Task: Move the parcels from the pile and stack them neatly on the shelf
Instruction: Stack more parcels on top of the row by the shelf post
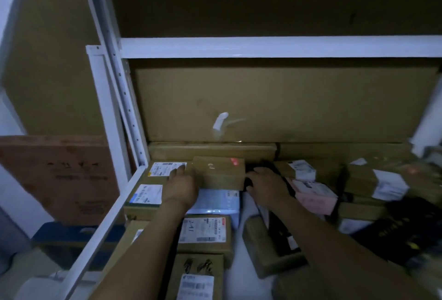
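The small brown box [218, 171] lies on the shelf [107, 218] right of the white post [130, 122], left hand [181, 186] flat on its post side, right hand [265, 185] curled on its far side; squeeze evenly and seat it square

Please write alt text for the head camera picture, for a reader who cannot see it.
The left hand and right hand hold a brown box between them on a dim white shelf. Labelled parcels lie around it.

Two bare forearms, left hand [181, 186] and right hand [265, 183] both bare, faint line across the left wrist
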